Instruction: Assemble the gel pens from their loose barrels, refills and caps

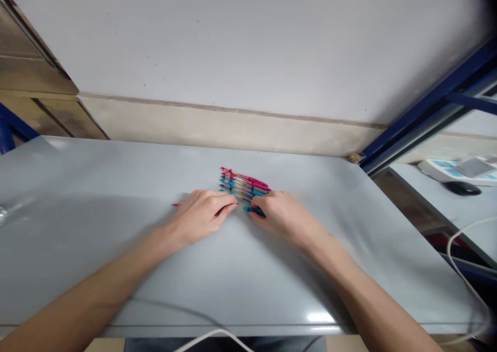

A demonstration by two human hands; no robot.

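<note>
A row of several pens (244,182), with pink, blue and dark parts and clear barrels, lies side by side on the grey table. Just in front of the row, my left hand (204,212) is closed, thumb and index pinched on a thin pen whose fine tip (239,204) pokes out toward the right. A pink end (177,204) shows on the other side of that hand; whether it belongs to the same pen is hidden. My right hand (281,212), at the row's right end, has its fingers closed around a blue pen part (254,210), mostly covered.
The grey table (155,284) runs back to a tiled wall base. Clear plastic (3,215) lies at the left edge. A white cable (217,333) loops at the front edge. On the right are a blue frame (419,111), a black mouse (462,188) and a white device (450,171).
</note>
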